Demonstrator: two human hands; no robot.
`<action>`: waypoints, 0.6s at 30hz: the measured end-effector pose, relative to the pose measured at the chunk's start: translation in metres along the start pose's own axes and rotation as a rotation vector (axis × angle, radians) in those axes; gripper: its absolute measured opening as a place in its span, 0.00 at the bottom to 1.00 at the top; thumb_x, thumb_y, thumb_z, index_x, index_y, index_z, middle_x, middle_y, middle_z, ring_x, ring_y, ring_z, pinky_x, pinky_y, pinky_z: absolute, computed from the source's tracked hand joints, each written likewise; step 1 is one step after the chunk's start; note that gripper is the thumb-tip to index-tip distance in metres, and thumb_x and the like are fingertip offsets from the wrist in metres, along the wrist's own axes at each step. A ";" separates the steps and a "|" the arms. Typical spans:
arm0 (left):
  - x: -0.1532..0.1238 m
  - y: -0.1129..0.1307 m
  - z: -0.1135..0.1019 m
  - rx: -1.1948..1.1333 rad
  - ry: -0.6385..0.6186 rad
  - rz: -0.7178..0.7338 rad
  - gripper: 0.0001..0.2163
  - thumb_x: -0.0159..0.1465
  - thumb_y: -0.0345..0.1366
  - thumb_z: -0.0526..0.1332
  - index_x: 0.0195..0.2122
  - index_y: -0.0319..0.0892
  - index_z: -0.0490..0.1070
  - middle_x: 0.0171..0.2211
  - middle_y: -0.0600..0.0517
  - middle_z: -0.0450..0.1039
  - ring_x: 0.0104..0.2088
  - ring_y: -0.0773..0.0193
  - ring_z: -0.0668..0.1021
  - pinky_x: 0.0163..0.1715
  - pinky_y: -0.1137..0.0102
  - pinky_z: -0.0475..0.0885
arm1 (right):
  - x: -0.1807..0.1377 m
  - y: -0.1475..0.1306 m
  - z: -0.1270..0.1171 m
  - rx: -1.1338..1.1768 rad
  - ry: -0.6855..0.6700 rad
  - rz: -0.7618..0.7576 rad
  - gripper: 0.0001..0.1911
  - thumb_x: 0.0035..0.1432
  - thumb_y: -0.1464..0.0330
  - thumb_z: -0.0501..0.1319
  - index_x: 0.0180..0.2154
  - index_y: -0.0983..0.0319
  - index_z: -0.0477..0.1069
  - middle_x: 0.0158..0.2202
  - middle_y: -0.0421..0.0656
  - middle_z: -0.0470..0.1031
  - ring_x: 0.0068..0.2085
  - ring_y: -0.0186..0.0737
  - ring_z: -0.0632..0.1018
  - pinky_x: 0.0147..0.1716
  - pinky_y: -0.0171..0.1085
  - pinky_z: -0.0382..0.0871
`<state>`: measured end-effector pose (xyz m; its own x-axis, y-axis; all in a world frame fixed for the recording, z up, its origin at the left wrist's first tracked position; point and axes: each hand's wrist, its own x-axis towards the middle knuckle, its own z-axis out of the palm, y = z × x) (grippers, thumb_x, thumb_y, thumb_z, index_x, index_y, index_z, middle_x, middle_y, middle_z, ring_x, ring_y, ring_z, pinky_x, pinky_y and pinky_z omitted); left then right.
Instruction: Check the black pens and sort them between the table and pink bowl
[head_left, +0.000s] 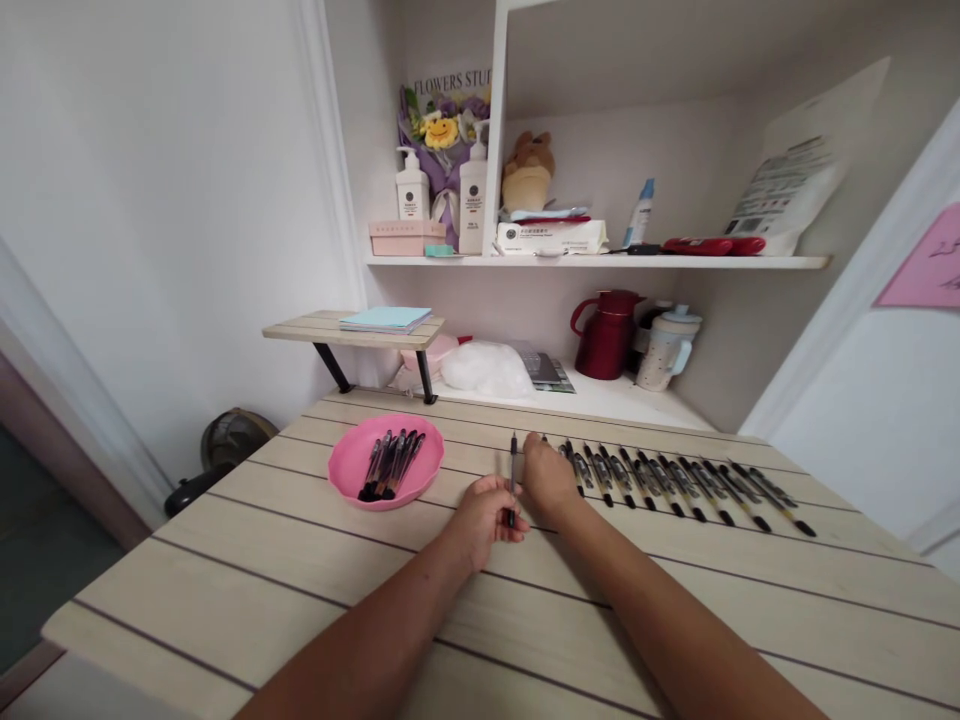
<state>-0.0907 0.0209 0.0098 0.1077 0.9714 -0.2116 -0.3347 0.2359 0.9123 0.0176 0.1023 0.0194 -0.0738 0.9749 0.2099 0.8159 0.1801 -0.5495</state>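
Observation:
My left hand (491,515) is closed round a slim pen (513,475), which points away from me with its narrow tip at the far end. Just to its right, my right hand (551,475) is curled over the near left end of a row of pens (652,480). A small dark tip pokes out by its fingers; what they grip is mostly hidden. The row lies slanted on the table, black ends nearest me, with shorter black-and-clear pieces between the pens. Left of my hands, a pink scalloped dish (345,460) holds several dark pens (391,465).
The slatted wooden table (300,580) carries a small raised shelf (315,328) with blue paper (386,319) at its back left. Behind stand a red jug (609,335), a pale cup (667,350) and a white plastic bag (487,370). A white wall shelf (660,263) overhangs the back.

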 end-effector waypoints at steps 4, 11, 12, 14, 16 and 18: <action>0.000 -0.002 0.002 0.093 -0.022 0.004 0.12 0.45 0.31 0.52 0.33 0.40 0.63 0.19 0.58 0.63 0.14 0.72 0.67 0.14 0.77 0.57 | -0.005 0.023 -0.022 0.319 0.012 0.019 0.07 0.48 0.72 0.55 0.32 0.63 0.70 0.25 0.45 0.74 0.30 0.40 0.75 0.31 0.36 0.65; 0.000 -0.013 0.008 0.349 -0.137 0.091 0.08 0.54 0.35 0.51 0.31 0.38 0.64 0.15 0.60 0.58 0.12 0.77 0.53 0.15 0.76 0.45 | -0.015 0.058 -0.052 0.891 0.153 0.165 0.17 0.42 0.56 0.60 0.31 0.63 0.69 0.20 0.39 0.70 0.20 0.32 0.70 0.17 0.31 0.60; -0.001 -0.014 0.009 0.375 -0.149 0.105 0.08 0.55 0.37 0.51 0.31 0.38 0.65 0.14 0.60 0.57 0.13 0.77 0.54 0.16 0.76 0.46 | -0.016 0.058 -0.054 0.942 0.167 0.172 0.18 0.41 0.56 0.61 0.31 0.62 0.69 0.21 0.39 0.70 0.20 0.31 0.69 0.16 0.30 0.59; -0.004 -0.013 0.011 0.409 -0.160 0.123 0.10 0.57 0.38 0.50 0.32 0.38 0.64 0.14 0.60 0.57 0.13 0.76 0.54 0.17 0.76 0.46 | -0.016 0.055 -0.056 1.045 0.173 0.178 0.19 0.39 0.56 0.64 0.30 0.63 0.70 0.21 0.38 0.69 0.19 0.29 0.68 0.15 0.29 0.57; -0.006 -0.012 0.012 0.425 -0.155 0.132 0.10 0.57 0.39 0.50 0.32 0.38 0.64 0.14 0.60 0.57 0.14 0.75 0.53 0.17 0.75 0.46 | -0.016 0.050 -0.058 1.134 0.158 0.175 0.18 0.37 0.59 0.66 0.30 0.63 0.70 0.20 0.37 0.69 0.19 0.27 0.67 0.14 0.28 0.55; -0.008 -0.010 0.013 0.432 -0.147 0.133 0.11 0.58 0.40 0.50 0.32 0.38 0.64 0.14 0.60 0.56 0.14 0.75 0.53 0.18 0.75 0.46 | -0.017 0.046 -0.060 1.171 0.133 0.155 0.18 0.36 0.60 0.67 0.30 0.64 0.71 0.20 0.36 0.69 0.19 0.26 0.67 0.15 0.28 0.55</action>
<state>-0.0766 0.0105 0.0071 0.2323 0.9708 -0.0595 0.0622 0.0462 0.9970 0.0903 0.0865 0.0390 0.0958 0.9881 0.1207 -0.2153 0.1390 -0.9666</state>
